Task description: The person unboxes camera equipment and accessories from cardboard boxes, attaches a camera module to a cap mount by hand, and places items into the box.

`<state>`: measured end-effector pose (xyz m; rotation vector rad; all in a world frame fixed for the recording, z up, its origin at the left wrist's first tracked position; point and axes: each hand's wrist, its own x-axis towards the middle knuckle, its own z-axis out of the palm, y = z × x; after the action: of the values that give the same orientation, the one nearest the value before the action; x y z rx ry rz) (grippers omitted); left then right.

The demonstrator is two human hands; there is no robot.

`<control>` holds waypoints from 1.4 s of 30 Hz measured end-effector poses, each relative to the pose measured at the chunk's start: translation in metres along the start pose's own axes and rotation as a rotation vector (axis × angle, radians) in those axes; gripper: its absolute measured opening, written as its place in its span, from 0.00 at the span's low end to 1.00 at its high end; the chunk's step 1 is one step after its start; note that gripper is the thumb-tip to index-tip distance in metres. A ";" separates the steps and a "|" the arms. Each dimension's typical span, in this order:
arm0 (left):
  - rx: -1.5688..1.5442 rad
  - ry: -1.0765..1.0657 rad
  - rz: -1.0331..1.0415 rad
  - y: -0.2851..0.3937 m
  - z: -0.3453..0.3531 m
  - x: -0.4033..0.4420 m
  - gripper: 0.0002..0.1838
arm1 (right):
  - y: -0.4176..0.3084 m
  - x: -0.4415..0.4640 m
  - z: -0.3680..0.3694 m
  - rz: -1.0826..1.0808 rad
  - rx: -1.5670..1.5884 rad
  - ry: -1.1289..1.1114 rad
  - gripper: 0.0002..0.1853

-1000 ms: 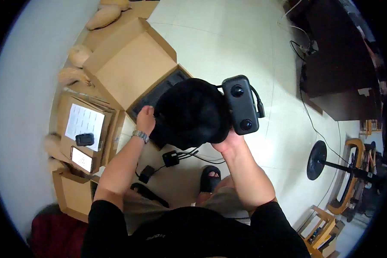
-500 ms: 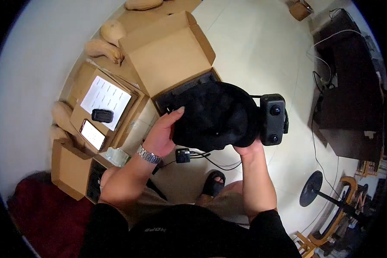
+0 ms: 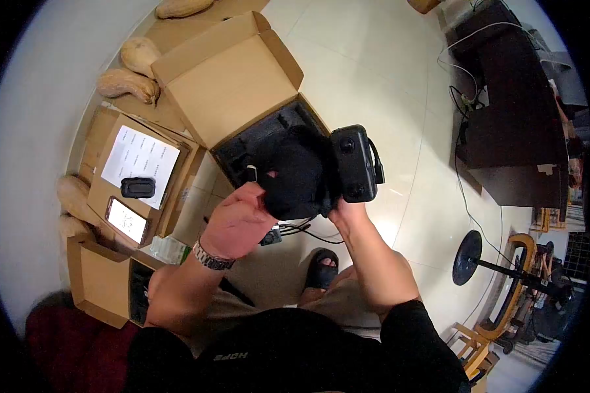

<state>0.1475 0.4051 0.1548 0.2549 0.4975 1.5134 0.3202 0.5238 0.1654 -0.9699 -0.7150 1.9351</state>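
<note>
A black cloth cap (image 3: 295,173) is held between my two hands, above the near edge of an open cardboard box (image 3: 233,82) lined with black foam. A black camera with two round lenses (image 3: 354,164) is attached at the cap's right side. My left hand (image 3: 239,223), with a metal watch at its wrist, is closed on the cap's left edge, beside a small white tag (image 3: 251,173). My right hand (image 3: 347,213) grips the cap from below on the right, its fingers mostly hidden under the cap and camera.
Left are stacked cardboard (image 3: 98,157) with a paper sheet (image 3: 137,154), black case (image 3: 138,187) and lit phone (image 3: 126,220), plus squashes (image 3: 128,85) and a smaller box (image 3: 98,281). Cables (image 3: 301,228) lie near my feet. A dark cabinet (image 3: 514,124) and round-based stand (image 3: 467,257) are right.
The cap has turned and bunched up, looking narrower. The camera has shifted left with it, and my left hand has rolled so its palm side shows more. More of the box's foam is visible.
</note>
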 end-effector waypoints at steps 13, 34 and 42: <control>-0.028 0.064 -0.012 -0.025 0.007 0.004 0.26 | 0.022 -0.007 0.003 -0.010 -0.036 -0.106 0.25; 0.678 0.127 0.207 0.007 0.018 0.008 0.27 | 0.020 -0.011 0.001 -0.172 -0.636 -0.308 0.17; 1.066 0.055 0.321 0.005 0.014 0.011 0.22 | 0.021 -0.005 0.000 -0.030 -0.368 -0.286 0.16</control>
<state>0.1492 0.4184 0.1672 1.1597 1.3339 1.4295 0.3134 0.5096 0.1510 -0.8960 -1.2772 1.9757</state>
